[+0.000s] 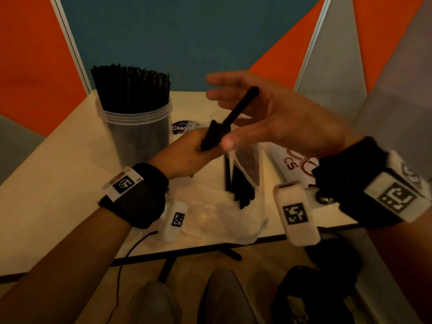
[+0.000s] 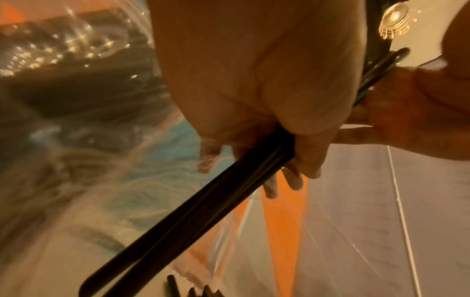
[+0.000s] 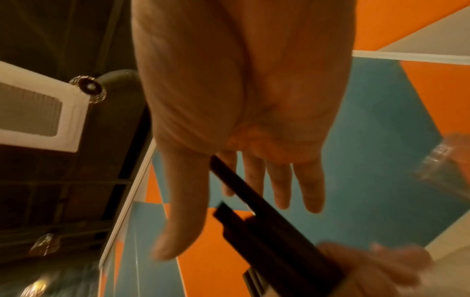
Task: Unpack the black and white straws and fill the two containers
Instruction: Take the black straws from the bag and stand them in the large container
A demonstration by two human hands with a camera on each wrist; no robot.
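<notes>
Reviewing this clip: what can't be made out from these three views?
- White straws: none visible in any view.
- Second container: head view shows only one container, full of black straws.
- Count of black straws gripped by the left hand: blurred in all views.
- Right hand: fingers straight; contact with the straws unclear from motion blur.
- Blue label: partly hidden behind the left hand.

A clear plastic container (image 1: 138, 134) stood upright on the table (image 1: 58, 183), packed with black straws (image 1: 132, 88) that rose well above its rim. To the right of the container, a small bunch of black straws (image 1: 228, 119) was held tilted above the table, gripped at its lower end by the left hand (image 1: 187, 155); its upper end lay against the extended fingers of the right hand (image 1: 275, 115). Nearer than the container and to its right, loose black straws (image 1: 240, 183) lay on crumpled clear packaging (image 1: 210, 213).
</notes>
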